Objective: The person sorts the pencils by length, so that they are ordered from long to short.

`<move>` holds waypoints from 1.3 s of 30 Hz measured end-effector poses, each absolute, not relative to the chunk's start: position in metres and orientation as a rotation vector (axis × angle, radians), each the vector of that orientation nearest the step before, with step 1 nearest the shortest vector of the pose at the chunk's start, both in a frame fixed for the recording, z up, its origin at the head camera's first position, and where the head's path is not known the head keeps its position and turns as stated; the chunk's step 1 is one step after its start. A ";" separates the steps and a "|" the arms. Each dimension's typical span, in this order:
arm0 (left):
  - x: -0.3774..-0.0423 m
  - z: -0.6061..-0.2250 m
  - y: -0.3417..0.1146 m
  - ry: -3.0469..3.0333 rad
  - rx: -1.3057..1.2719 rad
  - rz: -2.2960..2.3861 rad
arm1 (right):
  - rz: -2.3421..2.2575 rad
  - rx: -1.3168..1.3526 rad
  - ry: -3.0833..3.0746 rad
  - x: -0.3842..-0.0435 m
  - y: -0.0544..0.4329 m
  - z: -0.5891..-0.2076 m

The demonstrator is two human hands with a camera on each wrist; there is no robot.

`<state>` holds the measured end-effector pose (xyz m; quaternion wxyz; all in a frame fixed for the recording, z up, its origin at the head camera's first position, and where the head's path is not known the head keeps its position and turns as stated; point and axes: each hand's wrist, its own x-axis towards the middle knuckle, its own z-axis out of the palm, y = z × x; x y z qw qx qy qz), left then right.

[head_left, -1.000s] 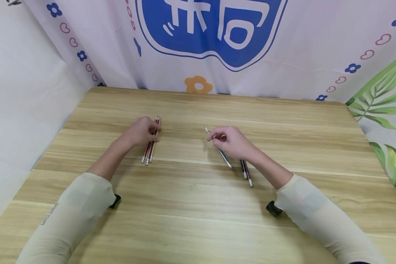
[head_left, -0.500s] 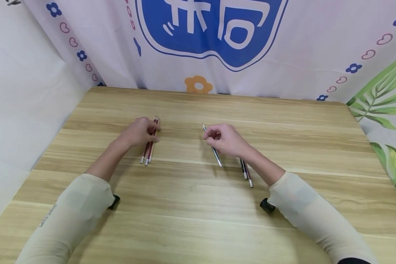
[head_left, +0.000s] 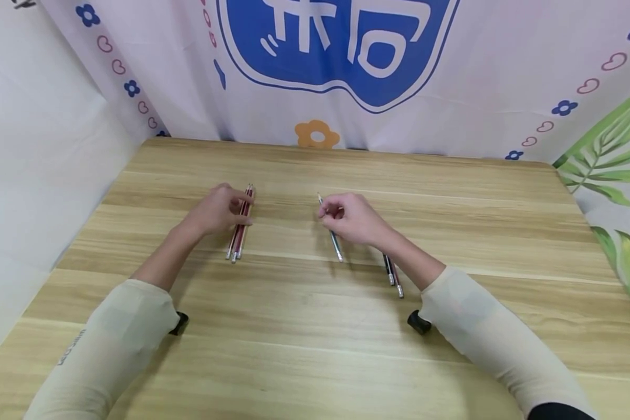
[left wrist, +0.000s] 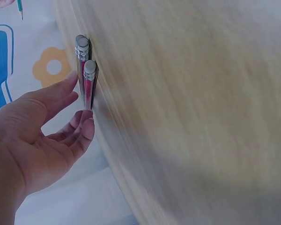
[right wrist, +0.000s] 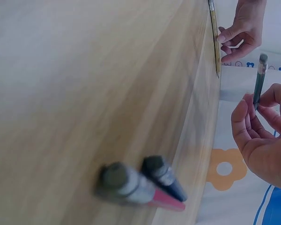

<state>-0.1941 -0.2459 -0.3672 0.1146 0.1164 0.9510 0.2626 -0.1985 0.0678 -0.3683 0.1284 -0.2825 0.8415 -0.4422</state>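
On the left of the table, a small bundle of dark red pencils (head_left: 236, 240) lies with its metal-banded eraser ends toward me. My left hand (head_left: 215, 211) is bent over it, thumb and fingertips at the bundle; the left wrist view shows the hand (left wrist: 42, 136) close beside the pencils (left wrist: 86, 77). A teal pencil (head_left: 336, 245) is pinched between thumb and fingers of my right hand (head_left: 353, 219), tilted, its sharpened tip pointing away. In the right wrist view the eraser end of the teal pencil (right wrist: 260, 77) rises above the fingers.
Two pencils (head_left: 391, 274), one black and one dark red, lie partly hidden under my right forearm. The wooden table (head_left: 294, 326) ends at a printed cloth (head_left: 262, 111) at the back. Black wrist devices (head_left: 419, 322) sit under both sleeves.
My right hand has moved left with the teal pencil, which has turned to point more directly away. The left hand and its bundle have barely shifted.
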 end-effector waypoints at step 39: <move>-0.194 -0.373 -0.252 2.764 0.359 0.826 | -1.342 -0.819 2.407 -0.203 0.022 -0.369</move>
